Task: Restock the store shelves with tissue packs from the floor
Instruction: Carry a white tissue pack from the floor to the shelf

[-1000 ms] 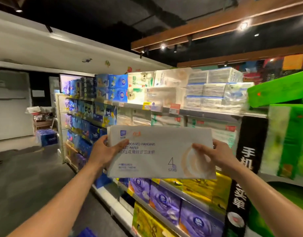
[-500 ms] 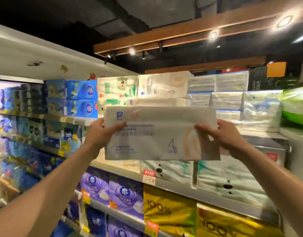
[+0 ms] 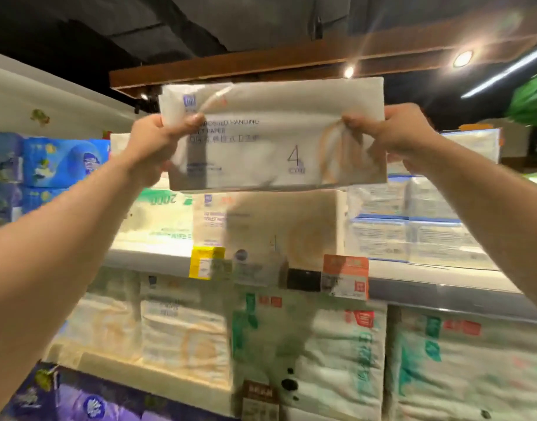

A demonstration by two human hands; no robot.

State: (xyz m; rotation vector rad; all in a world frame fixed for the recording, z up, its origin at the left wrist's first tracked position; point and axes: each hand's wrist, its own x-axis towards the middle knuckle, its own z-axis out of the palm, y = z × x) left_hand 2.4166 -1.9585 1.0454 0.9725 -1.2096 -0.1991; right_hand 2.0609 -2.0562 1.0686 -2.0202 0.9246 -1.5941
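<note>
The white hanging-tissue pack (image 3: pixel 276 138) has been lifted higher than half a second ago and is now held in the air above the matching pack (image 3: pixel 291 226) on the upper shelf (image 3: pixel 428 276). Its ends are pinched in the grip of the left hand (image 3: pixel 158 141) and of the right hand (image 3: pixel 394 132), and the wrapper is crumpled more than before.
</note>
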